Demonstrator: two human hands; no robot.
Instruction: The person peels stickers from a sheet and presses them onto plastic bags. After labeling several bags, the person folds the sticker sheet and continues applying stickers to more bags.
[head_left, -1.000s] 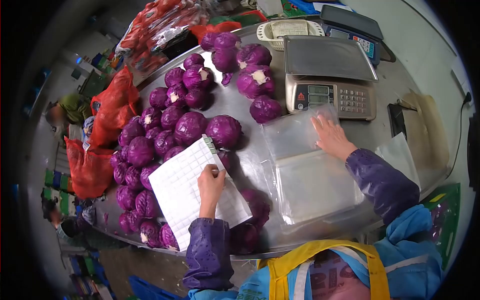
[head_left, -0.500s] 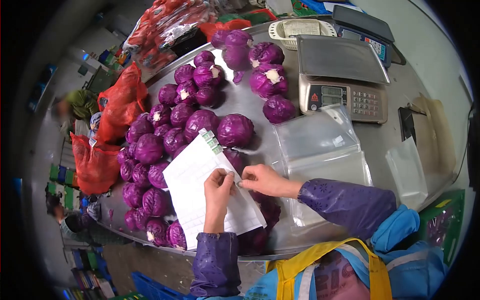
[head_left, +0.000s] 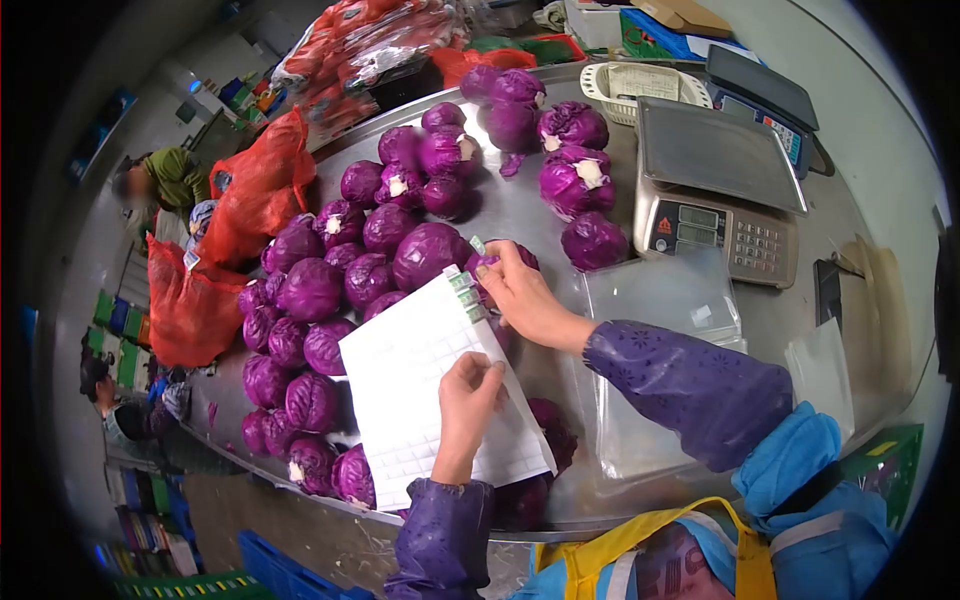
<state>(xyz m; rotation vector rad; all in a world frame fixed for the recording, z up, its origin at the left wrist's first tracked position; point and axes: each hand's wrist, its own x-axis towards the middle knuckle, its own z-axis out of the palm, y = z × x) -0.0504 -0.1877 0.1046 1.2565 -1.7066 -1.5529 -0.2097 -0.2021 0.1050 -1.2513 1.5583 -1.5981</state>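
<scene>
White label sheets (head_left: 400,400) with a printed grid lie over red cabbages and the metal table. My left hand (head_left: 468,405) rests over the sheets with its fingers curled; what it pinches, if anything, is hidden. At the top corner of the sheets, my right hand (head_left: 515,290) pinches a small green and white sticker (head_left: 477,245). More green and white stickers (head_left: 465,292) line the top corner edge of the sheets. Many purple cabbages (head_left: 310,290) are heaped to the left. Clear plastic bags (head_left: 640,410) lie flat to the right of my right hand.
A scale (head_left: 715,215) stands at the back right beside a white basket (head_left: 640,85) and a second scale (head_left: 765,100). Red net bags (head_left: 190,310) hang at the table's left edge. Two people (head_left: 170,180) are beyond the table at left. A green crate (head_left: 885,460) sits at lower right.
My right hand has moved up and away from my left hand to the sheets' top corner, and now holds a sticker. The camera view has shifted, so the table's contents appear further right.
</scene>
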